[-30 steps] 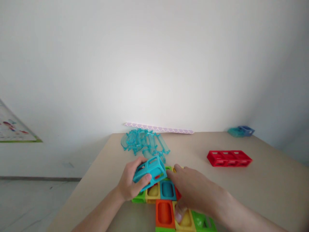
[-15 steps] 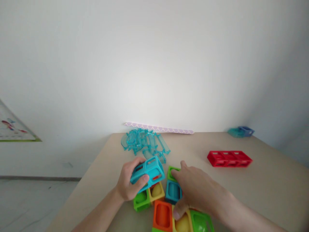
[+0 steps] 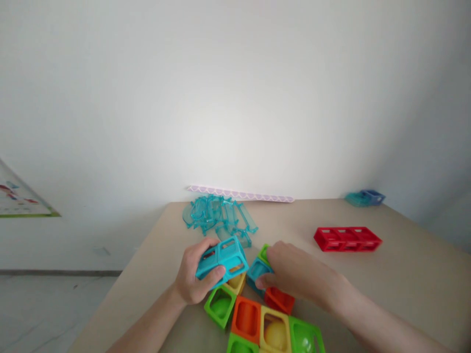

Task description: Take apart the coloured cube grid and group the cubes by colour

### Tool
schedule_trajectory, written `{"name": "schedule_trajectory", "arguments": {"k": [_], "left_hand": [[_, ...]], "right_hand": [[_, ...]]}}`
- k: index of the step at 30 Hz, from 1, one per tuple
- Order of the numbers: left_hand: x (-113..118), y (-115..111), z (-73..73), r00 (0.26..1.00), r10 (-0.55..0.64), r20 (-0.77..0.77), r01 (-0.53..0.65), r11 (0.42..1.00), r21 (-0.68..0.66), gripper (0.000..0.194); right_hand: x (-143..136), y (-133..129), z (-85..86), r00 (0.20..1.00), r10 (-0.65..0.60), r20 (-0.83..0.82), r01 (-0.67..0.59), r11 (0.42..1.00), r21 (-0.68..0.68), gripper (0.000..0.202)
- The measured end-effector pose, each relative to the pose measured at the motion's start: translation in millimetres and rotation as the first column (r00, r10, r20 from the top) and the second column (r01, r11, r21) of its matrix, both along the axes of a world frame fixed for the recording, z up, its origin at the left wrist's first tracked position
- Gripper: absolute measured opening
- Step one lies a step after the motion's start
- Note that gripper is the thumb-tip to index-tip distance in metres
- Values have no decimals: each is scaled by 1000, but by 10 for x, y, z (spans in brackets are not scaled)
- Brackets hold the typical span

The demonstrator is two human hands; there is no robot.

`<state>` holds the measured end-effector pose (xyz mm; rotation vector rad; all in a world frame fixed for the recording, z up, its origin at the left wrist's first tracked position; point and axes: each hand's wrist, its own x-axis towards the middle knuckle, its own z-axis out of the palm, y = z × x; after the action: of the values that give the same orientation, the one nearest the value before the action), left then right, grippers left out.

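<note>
My left hand (image 3: 196, 274) is wrapped round a light blue open-framed block (image 3: 226, 260), raised over the near pile. My right hand (image 3: 290, 269) pinches a joined piece with a green end (image 3: 264, 253) and a blue cube (image 3: 258, 270). An orange-red cube (image 3: 279, 299) lies just under that hand. Nearer me sit an orange cube (image 3: 246, 319), a yellow cube with a ball (image 3: 275, 334) and a green cube with a ball (image 3: 304, 337). Another green cube (image 3: 221, 306) stands tilted below the blue block, beside a partly hidden yellow cube (image 3: 236, 283).
Clear teal plastic pieces (image 3: 217, 215) lie heaped at the back left of the table (image 3: 147, 274). A patterned strip (image 3: 241, 193) runs along the wall. A red three-part frame (image 3: 347, 239) lies right, with blue and teal pieces (image 3: 368, 197) in the far right corner.
My right hand has closed on the green and blue piece, which is now tilted. The green cube at the left has turned, and the orange-red cube has come into view.
</note>
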<state>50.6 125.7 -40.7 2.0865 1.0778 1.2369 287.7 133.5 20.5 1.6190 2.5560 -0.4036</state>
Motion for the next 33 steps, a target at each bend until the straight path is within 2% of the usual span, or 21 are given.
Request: {"name": "schedule_trajectory", "arguments": {"k": [6,10,18,28,30,33], "left_hand": [[15,-30,-22,1000,11,-9,-10,999,51,31],[40,-38,-12,999,33,25,-35,996,84,29],[61,-53,36,999,41,4,-41,992,119,27],[44,-39,-21,1000,21,8,-22,994,106,29],[40,-37,-26,1000,16,7,-17,994,109,30],[32,-42,-15,1000,4,-15,-2,995,101,31]], "right_hand": [[-130,33,-105,992,-84,92,67,982,177,34],[-151,59,-120,990,-125,70,111,978,178,35],[-183,10,-147,992,-107,65,93,976,197,32],[-234,49,-128,989,-113,99,88,969,231,34],[-163,74,-81,995,-88,48,75,970,233,32],[-27,123,-29,995,57,-85,-39,980,197,39]]}}
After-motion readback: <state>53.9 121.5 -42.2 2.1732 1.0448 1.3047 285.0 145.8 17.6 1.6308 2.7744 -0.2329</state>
